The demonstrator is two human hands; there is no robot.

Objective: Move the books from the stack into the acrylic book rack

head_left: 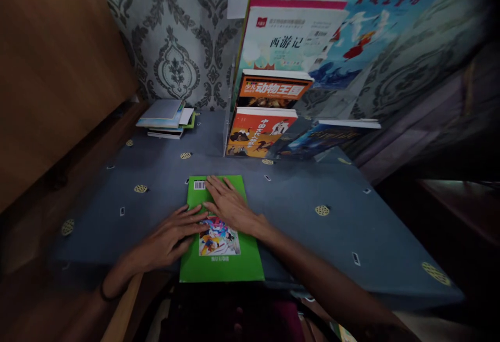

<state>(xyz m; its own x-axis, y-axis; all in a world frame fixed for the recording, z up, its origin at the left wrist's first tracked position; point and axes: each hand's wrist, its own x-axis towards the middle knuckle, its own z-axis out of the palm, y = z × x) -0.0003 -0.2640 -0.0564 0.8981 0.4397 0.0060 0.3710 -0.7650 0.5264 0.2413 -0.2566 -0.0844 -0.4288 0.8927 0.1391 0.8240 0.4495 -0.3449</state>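
A green book (250, 258) lies closed on the table, near its front edge, with a barcode at its far left corner and a colourful picture in the middle. My right hand (228, 204) rests flat across the upper part of the cover, fingers stretched towards the far edge. From the left, my left hand (167, 238) reaches over the book's side; its fingers are extended, with the tips on the cover near the picture. Neither hand grasps anything. Part of the cover is hidden under my fingers.
A clear stand holds several upright books (263, 131) at the back right. Beside it leans a dark blue book (324, 136). A small stack of books (162, 113) lies at the back left. The table (292, 232) has a blue-grey patterned cloth. A wooden panel (58, 71) stands left.
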